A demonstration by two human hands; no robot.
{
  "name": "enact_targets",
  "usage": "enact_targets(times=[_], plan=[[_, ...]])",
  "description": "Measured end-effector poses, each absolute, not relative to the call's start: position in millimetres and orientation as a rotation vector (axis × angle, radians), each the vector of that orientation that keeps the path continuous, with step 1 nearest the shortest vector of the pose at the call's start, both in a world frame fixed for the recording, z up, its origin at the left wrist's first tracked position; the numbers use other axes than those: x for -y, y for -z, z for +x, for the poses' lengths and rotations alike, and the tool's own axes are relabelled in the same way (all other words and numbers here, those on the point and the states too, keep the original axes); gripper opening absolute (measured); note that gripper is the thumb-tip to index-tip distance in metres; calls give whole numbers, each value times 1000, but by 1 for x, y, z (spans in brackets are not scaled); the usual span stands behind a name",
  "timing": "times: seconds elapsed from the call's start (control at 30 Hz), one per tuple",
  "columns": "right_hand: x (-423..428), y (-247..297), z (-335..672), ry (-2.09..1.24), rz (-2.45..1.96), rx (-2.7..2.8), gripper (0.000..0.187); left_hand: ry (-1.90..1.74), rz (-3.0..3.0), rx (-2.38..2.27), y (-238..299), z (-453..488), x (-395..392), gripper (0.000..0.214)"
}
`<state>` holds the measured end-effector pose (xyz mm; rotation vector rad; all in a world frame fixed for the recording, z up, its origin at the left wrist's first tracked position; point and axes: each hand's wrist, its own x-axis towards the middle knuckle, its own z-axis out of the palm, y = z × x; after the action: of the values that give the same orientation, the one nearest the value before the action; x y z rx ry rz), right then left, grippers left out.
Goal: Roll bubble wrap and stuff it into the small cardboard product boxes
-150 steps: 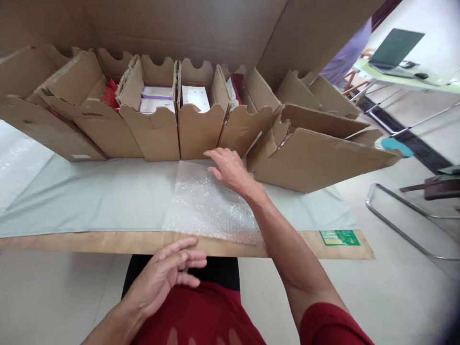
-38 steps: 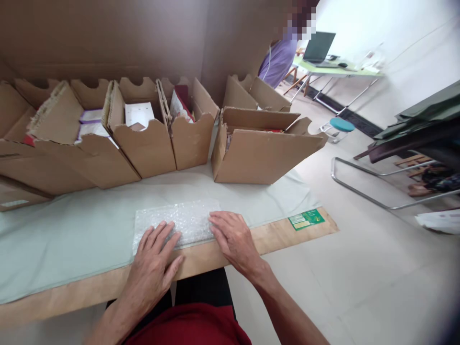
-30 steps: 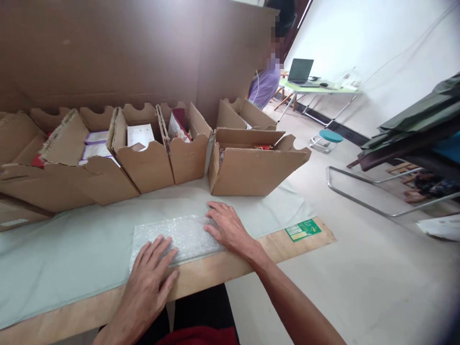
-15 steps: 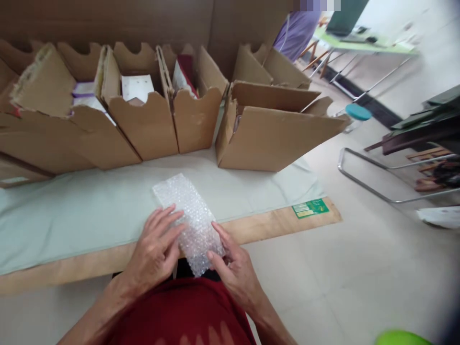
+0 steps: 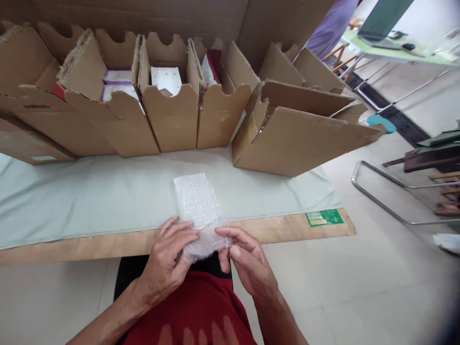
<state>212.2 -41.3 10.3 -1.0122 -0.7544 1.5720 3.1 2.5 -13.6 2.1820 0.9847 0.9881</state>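
A clear bubble-wrap pouch (image 5: 198,197) lies at the table's front edge, its near part folded or crumpled and hanging past the edge. My left hand (image 5: 166,256) is on its lower left side, fingers over the top and thumb at the near edge. On the opposite side, my right hand (image 5: 251,261) pinches the lower right corner between thumb and fingers. The pouch looks flat, and I cannot tell whether anything is inside.
Several cardboard bins (image 5: 172,115) line the back of the cloth-covered table (image 5: 118,196), holding small boxes. A wider carton (image 5: 302,139) stands at the right. A green label (image 5: 324,218) sticks to the wooden edge. Farther right are a metal-framed chair (image 5: 381,196) and a desk with a laptop (image 5: 381,40).
The pouch's near end has been folded or bunched up, so it looks shorter. My right hand has shifted to its lower right corner. The camera view has shifted slightly.
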Motion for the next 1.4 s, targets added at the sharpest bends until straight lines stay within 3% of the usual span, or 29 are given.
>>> enact_targets(times=[0.1, 0.2, 0.27, 0.4, 0.53, 0.63, 0.77, 0.93, 1.2, 1.4], plan=[[34, -14, 218, -1478, -982, 811, 47, -976, 1882, -1146, 4, 1, -8, 20], [26, -10, 230, -1158, -1170, 982, 48, -845, 1639, -1270, -2, -1, -15, 20], [17, -5, 238, -983, -1300, 1122, 60, -796, 1598, -1286, -3, 0, -18, 22], [-5, 2, 242, -1151, -1307, 1342, 85, -808, 1742, -1276, -2, 2, -19, 22], [-20, 3, 232, -1261, -1292, 1379, 62, -798, 1759, -1269, 2, 3, -19, 23], [-21, 4, 225, -1163, -1394, 1406, 48, -905, 1847, -1340, 7, 3, -21, 22], [-20, 6, 217, -949, -1560, 1520, 53, -1115, 2218, -1465, 15, 6, -28, 16], [-24, 15, 206, -740, -1664, 1627, 56, -1032, 2400, -1540, 22, 9, -36, 27], [-1, 7, 219, -93, -1476, 1772, 39, -1027, 2393, -1515, 23, 6, -35, 29], [10, -1, 213, -141, -1307, 2007, 30, -1120, 2360, -1485, 26, 4, -33, 30]])
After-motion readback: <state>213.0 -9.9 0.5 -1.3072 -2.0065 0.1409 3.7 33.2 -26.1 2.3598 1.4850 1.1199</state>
